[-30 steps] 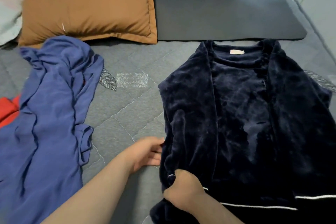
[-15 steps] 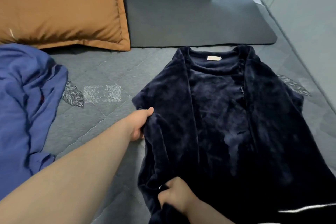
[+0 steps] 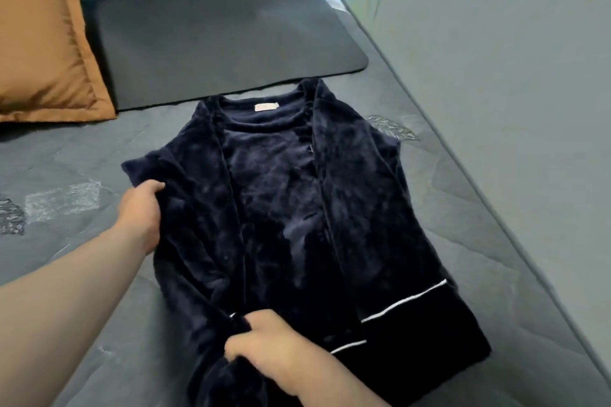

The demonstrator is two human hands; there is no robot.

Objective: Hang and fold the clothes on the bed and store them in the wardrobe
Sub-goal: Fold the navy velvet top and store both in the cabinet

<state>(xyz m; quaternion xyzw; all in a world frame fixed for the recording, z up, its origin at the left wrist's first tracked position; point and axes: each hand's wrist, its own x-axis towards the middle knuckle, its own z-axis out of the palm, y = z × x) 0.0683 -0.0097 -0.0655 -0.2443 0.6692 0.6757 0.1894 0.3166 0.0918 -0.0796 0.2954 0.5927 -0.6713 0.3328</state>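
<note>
The dark blue top (image 3: pixel 297 208) lies flat on the bed (image 3: pixel 66 158), just past both hands. The left hand (image 3: pixel 140 211) grips its side edge. The right hand (image 3: pixel 264 347) grips the same edge lower down. I think a neat fold needs both hands to lift together and lay that side straight over the middle. I count one top, one brown pillow (image 3: pixel 39 43) and one black mat (image 3: pixel 215 43).

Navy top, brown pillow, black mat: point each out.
navy top (image 3: pixel 281 208), head view, on its chest panel.
brown pillow (image 3: pixel 36 43), head view, on its front face.
black mat (image 3: pixel 224 40), head view, on its flat top.
</note>
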